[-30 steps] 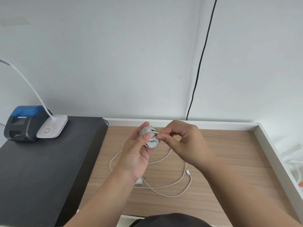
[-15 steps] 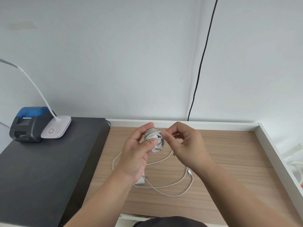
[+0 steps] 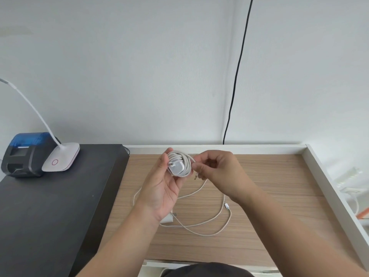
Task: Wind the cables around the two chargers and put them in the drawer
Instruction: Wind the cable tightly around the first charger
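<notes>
Chargers and their cables sit over the open drawer, a wide wood-floored tray with white walls that fills the lower middle of the view. Left of it is a black cabinet top, and on that a blue-lidded printer with a white lamp base touching its right side; the lamp's thin neck arcs up and off to the left. A black cord runs down the pale wall to the drawer's back edge.

Both forearms reach in from the bottom edge. The left hand is palm-up above the drawer floor, its fingers and thumb curled round the first charger, a white block with its cable coiled in several turns around it. The right hand is just beside the coil, fingers bent, thumb and forefinger pinching the free end of that cable; a small plug tip shows just below the fingers.

On the drawer floor, below the left wrist, lies the second charger, mostly hidden by the arm. Its loose cable sprawls in open loops across the wood, the connector end lying near the right forearm.
</notes>
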Action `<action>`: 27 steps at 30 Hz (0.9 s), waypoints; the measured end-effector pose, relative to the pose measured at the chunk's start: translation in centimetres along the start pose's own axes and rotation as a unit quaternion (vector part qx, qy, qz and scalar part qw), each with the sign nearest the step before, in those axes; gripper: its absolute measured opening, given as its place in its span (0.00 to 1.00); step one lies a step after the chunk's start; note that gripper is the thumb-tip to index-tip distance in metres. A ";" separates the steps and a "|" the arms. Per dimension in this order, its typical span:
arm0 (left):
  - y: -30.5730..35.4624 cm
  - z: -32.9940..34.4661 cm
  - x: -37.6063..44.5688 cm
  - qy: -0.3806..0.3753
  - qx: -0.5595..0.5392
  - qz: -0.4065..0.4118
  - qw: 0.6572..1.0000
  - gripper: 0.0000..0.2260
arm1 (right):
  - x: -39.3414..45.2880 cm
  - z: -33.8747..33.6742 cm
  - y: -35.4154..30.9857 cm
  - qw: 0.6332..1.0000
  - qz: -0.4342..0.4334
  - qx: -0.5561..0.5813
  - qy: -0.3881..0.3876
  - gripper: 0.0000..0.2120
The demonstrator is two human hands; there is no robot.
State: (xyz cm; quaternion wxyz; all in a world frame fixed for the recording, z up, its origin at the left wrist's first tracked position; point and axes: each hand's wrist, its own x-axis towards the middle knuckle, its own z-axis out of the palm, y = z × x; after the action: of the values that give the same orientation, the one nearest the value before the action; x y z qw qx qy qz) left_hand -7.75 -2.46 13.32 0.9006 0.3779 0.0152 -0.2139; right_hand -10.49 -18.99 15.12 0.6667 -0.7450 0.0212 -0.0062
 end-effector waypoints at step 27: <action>0.6 -1.2 -2.0 0.043 0.211 -0.054 0.975 0.25 | -1.4 0.6 2.3 0.928 -0.291 -0.235 -0.010 0.07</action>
State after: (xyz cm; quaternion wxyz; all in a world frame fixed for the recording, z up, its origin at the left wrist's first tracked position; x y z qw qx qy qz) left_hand -9.12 -0.48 13.22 0.7861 0.5670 0.0291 -0.2442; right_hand -11.93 -18.64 12.84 0.4422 -0.8536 -0.2018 -0.1874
